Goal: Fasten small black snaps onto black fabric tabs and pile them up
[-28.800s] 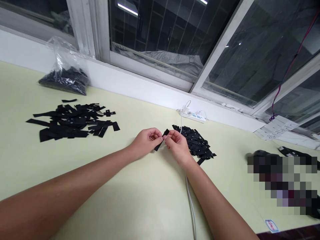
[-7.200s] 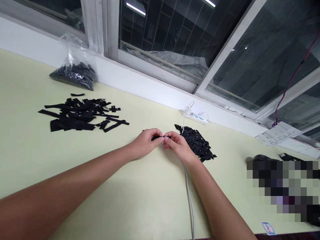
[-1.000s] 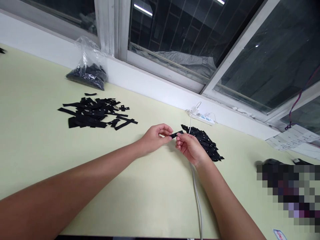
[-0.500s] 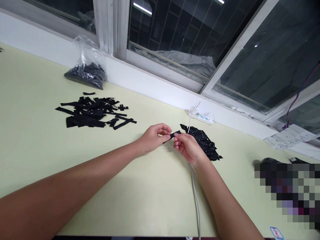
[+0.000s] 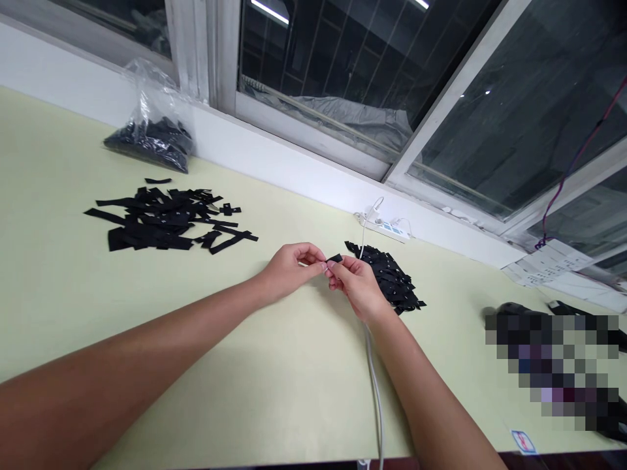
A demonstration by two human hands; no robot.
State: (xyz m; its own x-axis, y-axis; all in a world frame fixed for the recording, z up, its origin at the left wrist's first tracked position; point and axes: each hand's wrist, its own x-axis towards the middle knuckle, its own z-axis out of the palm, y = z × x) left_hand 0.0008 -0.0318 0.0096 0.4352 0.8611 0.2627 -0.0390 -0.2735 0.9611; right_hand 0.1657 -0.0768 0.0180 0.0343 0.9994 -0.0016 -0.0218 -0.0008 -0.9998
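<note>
Left hand [image 5: 289, 266] and right hand [image 5: 355, 282] meet fingertip to fingertip, both grips pinching one small black fabric strip [image 5: 334, 258], apparently folded; heap of black fabric pieces [image 5: 386, 278] just beyond, on pale yellow-green table [image 5: 274, 378].

You have a black strip [image 5: 334, 258], black piles [image 5: 161, 219] on the pale yellow-green tabletop [image 5: 274, 365], and a white cable [image 5: 375, 385].

A pale yellow-green desk [image 5: 294, 391] meets a white sill [image 5: 274, 163] under dark, white-framed windows [image 5: 343, 65] reflecting ceiling lights [image 5: 267, 12].

A small garment workshop: heaps of black fabric strips [image 5: 166, 219] on a long worktable [image 5: 274, 385] by windows [image 5: 343, 72].
</note>
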